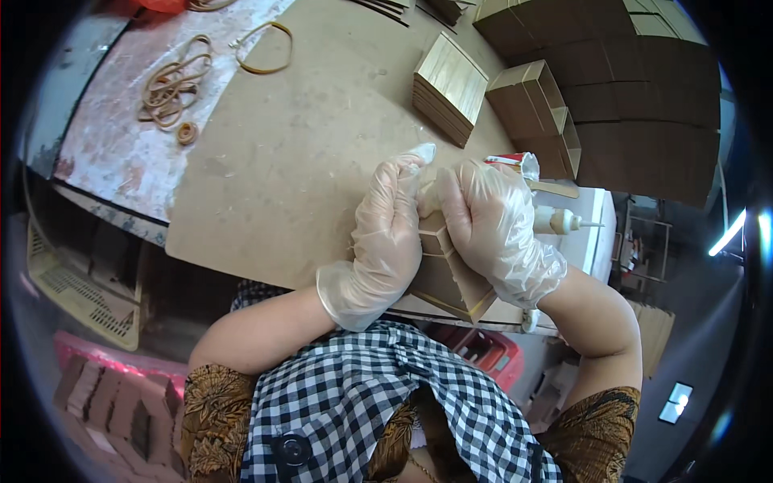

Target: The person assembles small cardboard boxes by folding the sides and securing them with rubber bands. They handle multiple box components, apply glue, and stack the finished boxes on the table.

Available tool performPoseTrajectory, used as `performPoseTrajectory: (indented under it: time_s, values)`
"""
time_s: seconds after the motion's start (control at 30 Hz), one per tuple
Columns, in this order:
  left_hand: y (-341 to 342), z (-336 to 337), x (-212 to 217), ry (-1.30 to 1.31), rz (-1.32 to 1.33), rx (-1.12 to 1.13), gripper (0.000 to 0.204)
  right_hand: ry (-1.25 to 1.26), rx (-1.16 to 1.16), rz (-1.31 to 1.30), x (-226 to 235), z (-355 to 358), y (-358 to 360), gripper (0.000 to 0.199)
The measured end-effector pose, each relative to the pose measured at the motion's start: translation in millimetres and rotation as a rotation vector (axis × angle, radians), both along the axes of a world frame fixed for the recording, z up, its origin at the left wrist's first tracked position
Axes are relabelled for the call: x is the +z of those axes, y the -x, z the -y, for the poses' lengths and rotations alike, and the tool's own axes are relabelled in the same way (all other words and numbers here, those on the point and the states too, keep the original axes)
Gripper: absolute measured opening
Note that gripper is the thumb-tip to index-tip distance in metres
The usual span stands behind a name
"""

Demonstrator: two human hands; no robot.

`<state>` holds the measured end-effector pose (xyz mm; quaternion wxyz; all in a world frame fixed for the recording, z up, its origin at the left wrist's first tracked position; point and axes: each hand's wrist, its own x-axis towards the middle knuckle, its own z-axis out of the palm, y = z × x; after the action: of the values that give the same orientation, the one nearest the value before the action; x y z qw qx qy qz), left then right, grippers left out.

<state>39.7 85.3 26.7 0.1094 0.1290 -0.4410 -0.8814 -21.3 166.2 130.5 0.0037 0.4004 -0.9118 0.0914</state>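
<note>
A brown wooden box (451, 278) sits between the person's two gloved hands at the near edge of the counter (266, 177), tilted, one corner pointing toward the checked apron (338, 394). Left of the box, the left hand (386, 225) lies along its side, fingers together; whether they close on it I cannot tell. Right of the box, the right hand (499, 229) is curled and clamped on its upper part, fingertips hidden. Farther right of the box, a white bottle (555, 220) with a thin nozzle shows behind that hand. Beyond the box stands a red-and-white container (515, 163); any print on it is too small to read. Past that container, farther from the box, are stacked wooden panels (451, 88) and plain brown boxes (648, 121). Rubber bands (171, 90) lie far left of the box.
</note>
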Motion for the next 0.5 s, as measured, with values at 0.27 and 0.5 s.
performPoseTrajectory:
  time_s: [0.27, 0.5]
  values:
    - [2.5, -1.0, 1.0, 0.145, -0.049, 0.121, 0.023, -0.131, 0.028, -0.031, 4.8, 3.7, 1.8, 0.013]
    - [0.4, 6.7, 6.9, 0.115, 0.011, 0.056, 0.024, -0.113, 0.027, -0.033, 4.6, 14.8, 3.3, 0.014]
